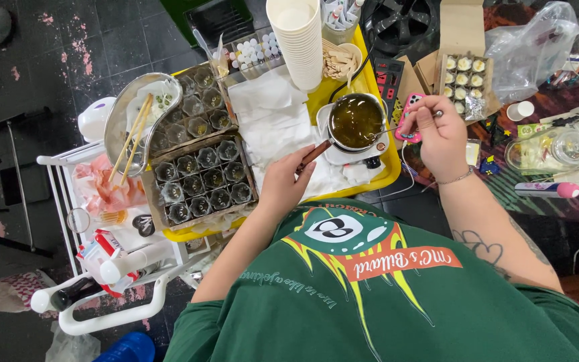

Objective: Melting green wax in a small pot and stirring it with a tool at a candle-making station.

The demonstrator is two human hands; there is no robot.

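Saucepan [356, 121] of amber liquid: left hand [284, 182] fingers wrapped round wooden handle [313, 155]; right hand [441, 137] fingers pinching thin metal stirrer [397, 127] above pan rim.

I count one small pot [355, 121] of amber liquid on the yellow tray [389, 171], one tall stack of paper cups [297, 40] far behind it, and two cartons of little glass jars [202, 177] to the left. Far right, one open box [464, 77] shows twelve filled jars, and one steel dish [118, 124] sits far left.

Bright, even overhead light with soft shadows; sharp focus, slight glare on the pot [356, 121], wide-angle bending at edges
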